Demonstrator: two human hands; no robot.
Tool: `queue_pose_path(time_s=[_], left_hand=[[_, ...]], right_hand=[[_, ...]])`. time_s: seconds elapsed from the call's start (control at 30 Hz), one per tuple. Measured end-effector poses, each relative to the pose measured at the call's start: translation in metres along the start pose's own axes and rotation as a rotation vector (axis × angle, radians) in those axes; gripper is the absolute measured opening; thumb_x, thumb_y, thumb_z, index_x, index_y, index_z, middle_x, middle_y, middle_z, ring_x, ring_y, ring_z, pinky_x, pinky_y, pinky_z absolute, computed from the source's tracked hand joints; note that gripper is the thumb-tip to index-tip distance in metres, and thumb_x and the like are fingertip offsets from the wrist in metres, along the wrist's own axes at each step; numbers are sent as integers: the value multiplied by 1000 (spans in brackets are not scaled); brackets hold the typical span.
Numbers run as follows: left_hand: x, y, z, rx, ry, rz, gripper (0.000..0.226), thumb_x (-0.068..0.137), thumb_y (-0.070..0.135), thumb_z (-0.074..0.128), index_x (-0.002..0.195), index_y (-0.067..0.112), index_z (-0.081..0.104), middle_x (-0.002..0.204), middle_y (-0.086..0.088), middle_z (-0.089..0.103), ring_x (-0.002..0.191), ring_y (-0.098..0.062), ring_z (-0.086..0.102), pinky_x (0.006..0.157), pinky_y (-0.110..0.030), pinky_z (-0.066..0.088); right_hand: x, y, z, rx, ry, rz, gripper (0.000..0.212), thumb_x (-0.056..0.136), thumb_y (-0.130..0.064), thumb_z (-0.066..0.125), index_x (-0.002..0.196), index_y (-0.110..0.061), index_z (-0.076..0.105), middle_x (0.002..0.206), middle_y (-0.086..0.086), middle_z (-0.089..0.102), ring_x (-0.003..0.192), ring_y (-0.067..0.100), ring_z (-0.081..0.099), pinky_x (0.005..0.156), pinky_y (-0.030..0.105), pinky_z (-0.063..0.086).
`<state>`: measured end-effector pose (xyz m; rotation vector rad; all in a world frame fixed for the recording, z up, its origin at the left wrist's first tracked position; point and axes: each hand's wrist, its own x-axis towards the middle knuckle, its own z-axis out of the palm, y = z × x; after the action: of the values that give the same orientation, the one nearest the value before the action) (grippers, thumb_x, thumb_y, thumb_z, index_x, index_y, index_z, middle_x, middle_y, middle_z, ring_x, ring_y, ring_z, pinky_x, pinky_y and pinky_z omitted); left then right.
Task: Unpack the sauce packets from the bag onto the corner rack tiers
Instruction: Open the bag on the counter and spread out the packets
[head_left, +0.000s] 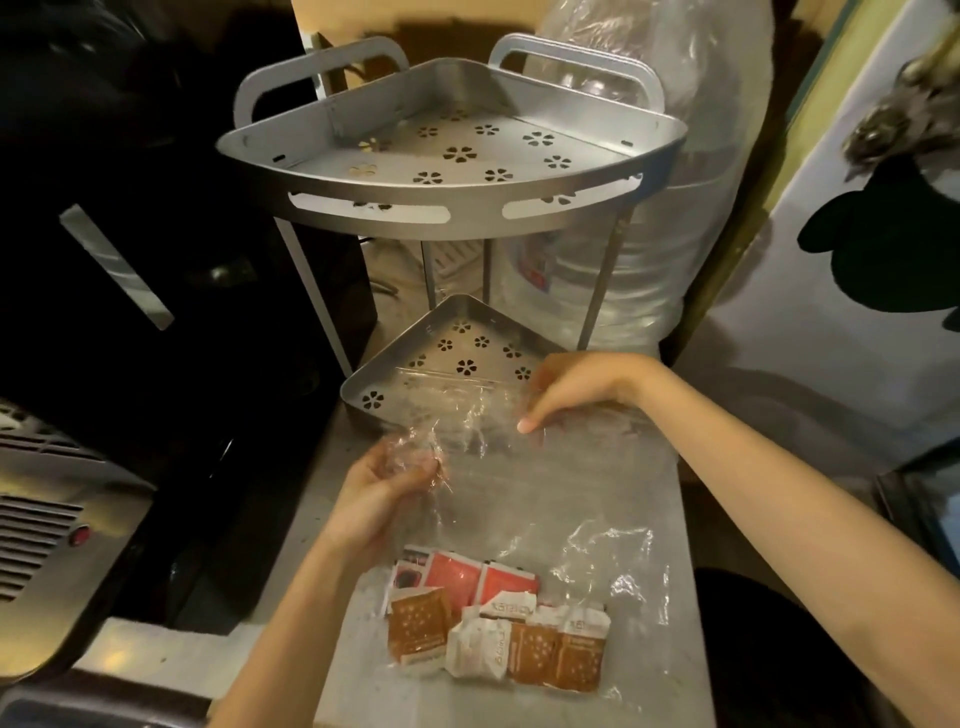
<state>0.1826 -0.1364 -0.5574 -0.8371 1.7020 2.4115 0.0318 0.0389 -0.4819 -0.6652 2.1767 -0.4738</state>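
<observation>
1. Status: unpacking not yet begun, by my reading. All sauce packets (498, 629) lie inside the clear bag (545, 499), bunched at its closed end, at 6 o'clock of the view on the grey tabletop (670, 654).
2. Packets visible: red ones toward 12 o'clock of the cluster, brown and white ones toward 6 o'clock. Exact count unclear; they overlap.
3. Corner rack (452, 208) stands at 12 o'clock of the bag. Upper tier (363, 189): no packets visible. Lower tier (363, 387): no packets visible; the bag's mouth edge overlaps its front.
4. My left hand (379, 493): fingers curled, pinching a bunched bit of the bag's film at the mouth, 9 o'clock side.
5. My right hand (571, 389): fingers bent, pinching the film at the mouth's 3 o'clock side, over the lower tier's front edge.
6. Judgement: I am working the mouth open. Whether it is fully parted, I cannot tell; the film is too clear.
7. Remaining: everything. Reach in, lift packets out, spread them over both tiers.
</observation>
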Motion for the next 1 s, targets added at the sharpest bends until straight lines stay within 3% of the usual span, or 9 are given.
queue_pose_path(time_s=[0.07,0.17,0.23,0.33,0.43,0.63,0.8,0.93,1.0], left_hand=[[-4,0,5,155,65,41,63,77,9,66,133,9,36,107,-8,64,95,-25,65,79,-42,55],[-18,-3,16,568,393,287,76,78,23,69,140,18,24,140,-8,40,125,-23,43,105,-43,37],[-42,-8,25,712,586,585,66,81,20,65,137,13,31,142,-9,35,130,-15,32,108,-33,28],[-70,-31,32,822,501,822,40,85,26,51,122,13,48,126,-1,42,119,-5,31,100,-26,26],[-84,-59,33,789,299,723,49,86,47,33,129,25,39,124,17,26,116,8,24,102,-29,29],[-100,-70,31,581,189,601,53,83,64,25,127,65,-3,146,37,-6,137,8,3,113,-31,16],[-113,-75,18,507,299,551,57,79,70,23,129,66,-5,149,32,-14,140,4,-5,117,-45,9],[-108,-63,3,489,328,568,57,74,80,10,127,64,1,149,27,-8,139,6,-5,116,-35,2],[-96,-53,-6,579,336,630,66,76,76,1,135,50,15,149,21,3,138,7,-3,114,-24,-8]], right_hand=[[-9,-3,-1,-33,28,22,22,76,-35,70,77,-14,66,74,-5,63,70,10,57,72,26,44],[-20,-8,2,24,88,21,33,74,-31,73,86,-1,69,79,3,64,75,17,58,76,32,47],[-28,-13,5,106,68,4,39,71,-29,76,89,6,68,80,9,62,75,22,55,73,36,45],[-43,-21,9,178,50,-33,26,75,-22,74,83,2,69,69,3,64,63,14,55,62,27,44],[-60,-35,14,210,84,-74,23,76,-18,73,86,3,70,58,-6,63,48,5,52,48,17,38],[-81,-71,35,166,162,-171,36,72,-27,74,86,6,67,70,9,56,66,20,44,65,34,34],[-90,-101,56,224,211,-258,37,73,-26,73,87,8,66,68,11,49,64,21,36,61,34,29],[-95,-109,63,392,322,-271,20,73,-20,74,80,-2,73,74,14,67,68,20,53,68,42,47],[-92,-96,69,595,393,-235,20,74,-16,74,78,3,70,72,13,69,67,11,59,71,27,52]])
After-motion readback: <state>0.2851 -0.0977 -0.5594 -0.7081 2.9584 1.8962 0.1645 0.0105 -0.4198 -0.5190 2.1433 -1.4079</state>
